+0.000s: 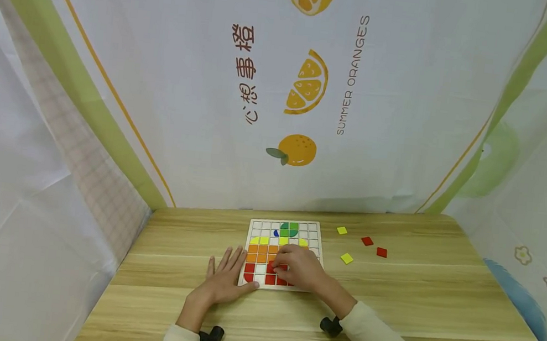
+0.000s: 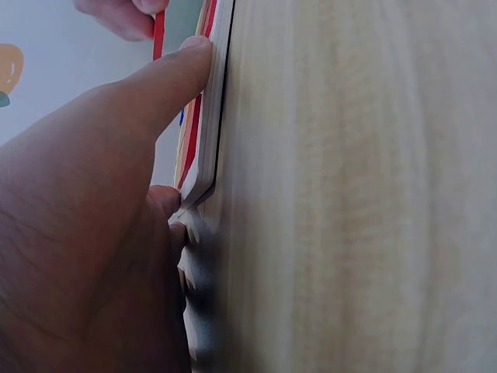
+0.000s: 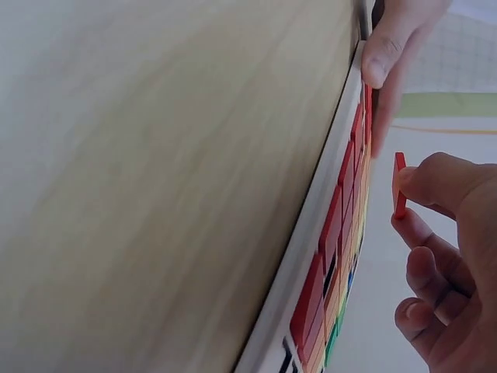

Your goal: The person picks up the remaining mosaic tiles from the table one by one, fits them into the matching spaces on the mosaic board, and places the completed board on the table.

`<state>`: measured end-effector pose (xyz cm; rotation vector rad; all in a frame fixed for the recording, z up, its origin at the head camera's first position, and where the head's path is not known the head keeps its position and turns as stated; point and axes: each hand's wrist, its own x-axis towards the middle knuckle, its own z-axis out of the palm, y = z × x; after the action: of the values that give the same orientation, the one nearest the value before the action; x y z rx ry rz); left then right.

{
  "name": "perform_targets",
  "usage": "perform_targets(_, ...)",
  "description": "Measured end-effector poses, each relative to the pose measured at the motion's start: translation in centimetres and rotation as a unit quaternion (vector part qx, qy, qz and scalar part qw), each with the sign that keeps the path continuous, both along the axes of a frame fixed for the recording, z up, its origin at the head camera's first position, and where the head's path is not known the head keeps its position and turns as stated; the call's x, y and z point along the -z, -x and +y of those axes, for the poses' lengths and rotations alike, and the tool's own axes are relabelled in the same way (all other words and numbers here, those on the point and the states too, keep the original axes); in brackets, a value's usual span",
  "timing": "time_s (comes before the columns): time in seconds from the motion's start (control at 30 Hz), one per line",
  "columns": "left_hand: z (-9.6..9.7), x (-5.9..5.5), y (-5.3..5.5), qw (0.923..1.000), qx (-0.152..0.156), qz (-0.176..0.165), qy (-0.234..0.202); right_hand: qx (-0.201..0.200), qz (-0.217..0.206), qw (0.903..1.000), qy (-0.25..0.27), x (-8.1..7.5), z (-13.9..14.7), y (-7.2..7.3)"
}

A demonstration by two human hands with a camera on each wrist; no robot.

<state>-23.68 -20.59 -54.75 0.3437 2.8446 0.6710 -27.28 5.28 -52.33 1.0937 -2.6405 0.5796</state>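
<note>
A white-framed grid board [image 1: 313,235] lies on the wooden table, partly filled with red, orange, yellow, green and blue pieces. My left hand [image 1: 222,283] rests at the board's left side, fingers spread, its thumb [image 2: 186,62] on the near edge by the corner. Between thumb and forefinger, my right hand [image 1: 300,268] pinches a thin red square tile [image 3: 400,186]. In the right wrist view the tile stands on edge, apart from the board, and the other fingers curl loosely. Part of the board's right side is hidden under the right hand.
To the right of the board lie two yellow tiles [image 1: 342,230] and two red tiles [image 1: 368,241]. A white curtain [image 1: 381,148] with orange prints hangs behind the table's back edge. Small black devices [image 1: 331,326] sit at both wrists.
</note>
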Motion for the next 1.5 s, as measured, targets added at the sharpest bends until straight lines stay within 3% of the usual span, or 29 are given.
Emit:
perform_targets(0.2, 0.2, -1.0, -0.3, 0.9999, 0.005, -0.004, 0.012, -0.021, 0.012, 0.9997, 0.001, 0.4, -1.2, 0.2)
perform_targets(0.4, 0.3, -1.2, -0.4, 0.9999, 0.010, 0.000, 0.006, -0.027, 0.011, 0.9996, -0.006, 0.7, -2.2, 0.2)
perform_targets(0.73, 0.4, -1.5, -0.6, 0.9998, 0.007, -0.006, 0.016, -0.017, -0.004, 0.9972, -0.073, 1.0, -3.7, 0.0)
perform_targets(0.93, 0.4, -1.1, -0.5, 0.9999, 0.005, -0.002, 0.015, -0.026, 0.009, 0.9952, -0.094, 0.8, -3.4, -0.1)
perform_targets(1.5, 0.0, -0.3, -0.4, 0.9997, 0.015, 0.011, -0.016, -0.032, 0.003, 0.9967, -0.074, 0.5, -2.8, -0.6)
